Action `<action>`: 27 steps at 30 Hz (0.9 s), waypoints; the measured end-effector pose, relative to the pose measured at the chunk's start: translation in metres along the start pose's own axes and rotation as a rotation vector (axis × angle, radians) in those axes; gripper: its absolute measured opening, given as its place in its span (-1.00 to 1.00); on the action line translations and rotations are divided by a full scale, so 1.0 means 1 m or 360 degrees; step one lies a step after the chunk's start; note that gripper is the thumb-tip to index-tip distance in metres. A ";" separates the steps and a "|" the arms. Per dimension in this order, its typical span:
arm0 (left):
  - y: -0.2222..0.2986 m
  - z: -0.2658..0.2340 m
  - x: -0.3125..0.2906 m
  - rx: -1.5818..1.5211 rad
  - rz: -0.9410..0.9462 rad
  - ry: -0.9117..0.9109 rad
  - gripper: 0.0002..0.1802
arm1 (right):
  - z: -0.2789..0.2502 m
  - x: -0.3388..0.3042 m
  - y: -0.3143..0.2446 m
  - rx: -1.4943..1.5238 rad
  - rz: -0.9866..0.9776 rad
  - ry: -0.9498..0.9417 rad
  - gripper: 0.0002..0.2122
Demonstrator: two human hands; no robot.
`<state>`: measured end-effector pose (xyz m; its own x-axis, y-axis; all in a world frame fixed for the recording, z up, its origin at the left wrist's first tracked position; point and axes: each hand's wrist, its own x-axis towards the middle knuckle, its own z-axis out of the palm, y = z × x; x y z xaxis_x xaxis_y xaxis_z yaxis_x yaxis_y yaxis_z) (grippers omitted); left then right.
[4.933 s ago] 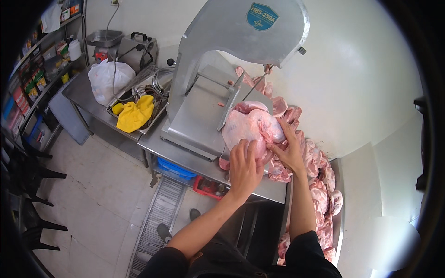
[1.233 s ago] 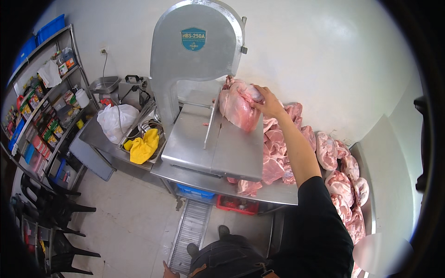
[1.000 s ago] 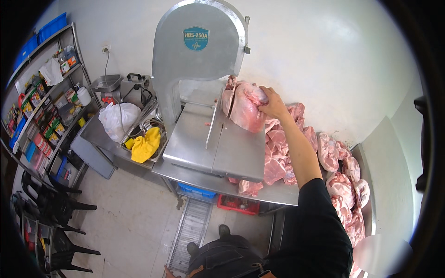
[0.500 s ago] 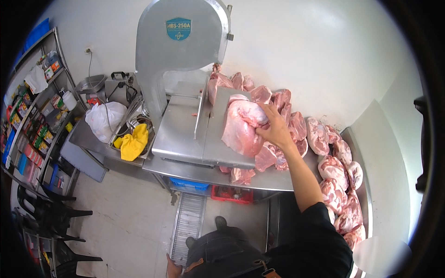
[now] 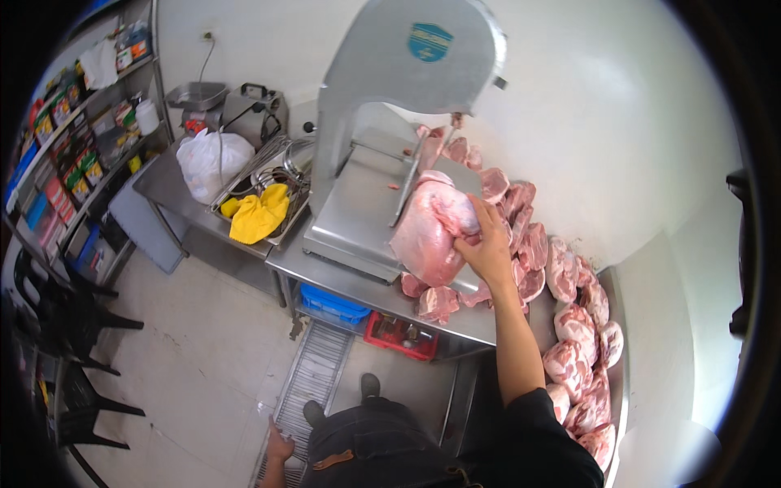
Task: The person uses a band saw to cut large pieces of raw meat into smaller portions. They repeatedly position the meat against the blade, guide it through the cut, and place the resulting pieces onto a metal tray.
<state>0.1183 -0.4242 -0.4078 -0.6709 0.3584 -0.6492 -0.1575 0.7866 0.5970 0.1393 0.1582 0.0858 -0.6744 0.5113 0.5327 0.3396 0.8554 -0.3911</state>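
My right hand [image 5: 488, 250] grips a large pale pink cut of raw meat [image 5: 431, 232], fingers over its right end and thumb on the near side. The meat is over the steel table of a band saw [image 5: 350, 215], just right of the thin upright blade [image 5: 411, 183]. Its near left end reaches the table's front edge. Whether its underside rests on the table cannot be seen. My left hand [image 5: 279, 446] hangs low at my side, away from the saw, with fingers apart and nothing in it.
Cut meat pieces [image 5: 530, 244] lie behind and right of the saw; several larger cuts [image 5: 569, 362] fill the right-hand counter. Leftward are a yellow cloth [image 5: 262, 215], a white plastic bag [image 5: 213, 163] and shelves [image 5: 159, 81]. Blue [image 5: 332, 302] and red [image 5: 400, 335] crates sit below, beside a floor grate [image 5: 305, 386].
The view has swung left, so the saw appears further right. Relative to the saw, my right hand has brought the meat closer to the blade and the front edge. More of my left hand shows.
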 end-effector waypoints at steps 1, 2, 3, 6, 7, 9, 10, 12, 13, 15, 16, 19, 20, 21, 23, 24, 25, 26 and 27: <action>-0.004 0.000 -0.004 -0.0006 -0.0019 -0.0005 0.34 | 0.001 0.000 0.004 -0.0003 -0.0036 0.0019 -0.24; -0.013 0.002 -0.008 -0.0012 -0.0048 -0.0010 0.34 | 0.003 0.002 0.002 -0.0011 -0.0065 0.0011 -0.24; -0.021 0.005 -0.012 -0.0080 0.0008 0.0041 0.34 | 0.004 0.005 -0.003 -0.0017 -0.0095 0.0001 -0.23; -0.032 0.011 -0.021 -0.0024 -0.0165 0.0010 0.33 | 0.000 0.004 -0.001 -0.0009 -0.0007 -0.0052 -0.22; -0.039 0.012 -0.021 -0.0031 -0.0171 0.0011 0.33 | 0.002 0.004 0.002 -0.0062 -0.0027 -0.0038 -0.21; -0.051 0.024 -0.027 -0.0125 -0.0210 -0.0040 0.33 | 0.004 0.001 0.008 -0.0098 0.0003 -0.0031 -0.20; -0.055 0.024 -0.025 -0.0162 -0.0216 -0.0056 0.33 | 0.006 -0.001 0.012 -0.0081 -0.0032 0.0028 -0.20; -0.061 0.030 -0.026 -0.0192 -0.0199 -0.0067 0.33 | 0.008 -0.008 0.025 -0.0058 -0.0090 0.0151 -0.20; -0.062 0.032 -0.027 -0.0192 -0.0181 -0.0045 0.33 | 0.014 -0.013 0.027 0.0025 0.0052 0.0225 -0.22; -0.056 0.028 -0.028 -0.0220 -0.0182 -0.0041 0.33 | 0.025 -0.031 0.026 0.0182 0.0349 0.0387 -0.26; -0.050 0.022 -0.030 -0.0252 -0.0206 -0.0042 0.33 | 0.031 -0.041 0.026 0.0309 0.0496 0.0355 -0.27; -0.072 0.028 -0.012 -0.0208 -0.0147 0.0054 0.37 | 0.044 -0.063 0.011 0.0473 0.0656 0.0381 -0.42; -0.082 0.029 -0.005 -0.0176 -0.0108 0.0111 0.39 | 0.045 -0.064 0.013 0.0538 0.0625 0.0380 -0.43; -0.079 0.025 -0.002 -0.0213 -0.0084 0.0111 0.39 | 0.046 -0.063 0.018 0.0597 0.0593 0.0389 -0.44; -0.071 0.014 -0.003 -0.0259 -0.0120 0.0061 0.37 | 0.040 -0.061 0.009 0.0680 0.0647 0.0398 -0.47; -0.067 0.006 -0.002 -0.0287 -0.0143 0.0040 0.36 | 0.041 -0.062 0.012 0.0715 0.0663 0.0395 -0.48; -0.070 0.004 0.002 -0.0174 -0.0118 0.0063 0.39 | 0.039 -0.061 0.018 0.0740 0.0677 0.0397 -0.48; -0.070 0.004 0.005 -0.0171 -0.0139 0.0033 0.40 | 0.039 -0.060 0.022 0.0766 0.0684 0.0390 -0.49; -0.070 0.003 0.009 -0.0167 -0.0159 0.0004 0.41 | 0.038 -0.059 0.025 0.0780 0.0688 0.0404 -0.50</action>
<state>0.1257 -0.4749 -0.4571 -0.6499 0.2798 -0.7067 -0.2981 0.7615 0.5756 0.1625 0.1464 0.0163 -0.3514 0.8518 0.3885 0.1680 0.4656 -0.8689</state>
